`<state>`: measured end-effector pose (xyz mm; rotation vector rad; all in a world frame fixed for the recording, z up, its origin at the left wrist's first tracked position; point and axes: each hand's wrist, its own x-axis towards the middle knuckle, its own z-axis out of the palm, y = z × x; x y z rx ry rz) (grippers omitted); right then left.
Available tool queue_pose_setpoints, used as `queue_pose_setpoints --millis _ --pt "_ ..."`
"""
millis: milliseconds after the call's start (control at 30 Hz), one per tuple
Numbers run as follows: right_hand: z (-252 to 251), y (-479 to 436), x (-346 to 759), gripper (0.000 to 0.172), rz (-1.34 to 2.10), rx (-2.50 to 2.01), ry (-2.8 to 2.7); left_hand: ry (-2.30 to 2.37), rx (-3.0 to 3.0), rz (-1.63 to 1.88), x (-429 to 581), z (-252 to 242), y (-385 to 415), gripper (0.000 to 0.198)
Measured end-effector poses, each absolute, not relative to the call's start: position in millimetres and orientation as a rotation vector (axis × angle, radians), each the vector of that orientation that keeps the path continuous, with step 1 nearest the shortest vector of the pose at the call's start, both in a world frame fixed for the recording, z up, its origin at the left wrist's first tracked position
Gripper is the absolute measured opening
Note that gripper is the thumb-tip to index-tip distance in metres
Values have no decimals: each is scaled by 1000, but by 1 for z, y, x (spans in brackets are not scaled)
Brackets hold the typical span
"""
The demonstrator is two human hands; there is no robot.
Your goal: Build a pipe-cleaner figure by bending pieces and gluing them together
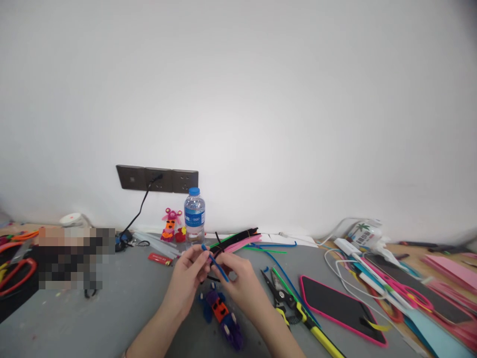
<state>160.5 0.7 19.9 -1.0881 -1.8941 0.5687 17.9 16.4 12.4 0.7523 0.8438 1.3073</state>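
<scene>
Both hands meet over the grey mat. My left hand (pixel 190 276) pinches one end of a short blue pipe cleaner (pixel 219 268), and my right hand (pixel 238 281) grips its lower part. Just below the fingers lies a purple and orange fuzzy figure (pixel 219 313), apart from both hands. A bundle of black, pink and green pipe cleaners (pixel 238 241) rests behind my right hand. Yellow-handled cutting shears (pixel 285 298) lie to the right of that hand, jaws apart.
A water bottle (pixel 195 219) and a pink and orange figure (pixel 170 226) stand by the wall. A red glue-stick-like packet (pixel 160 258) lies at left. On the right are a pink-edged phone or tablet (pixel 339 308), pink scissors (pixel 406 291) and a white cable (pixel 335 266).
</scene>
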Motion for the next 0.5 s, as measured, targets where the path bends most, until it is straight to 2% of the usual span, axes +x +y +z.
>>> queue_pose_setpoints --millis 167,333,500 --pt "16 -1 159 7 622 -1059 -1787 834 740 1305 18 14 17 35" --pt "19 -2 161 15 546 -954 -1791 855 833 1284 18 15 16 35" --pt "20 2 164 11 663 -946 -1720 907 938 1281 18 13 16 35"
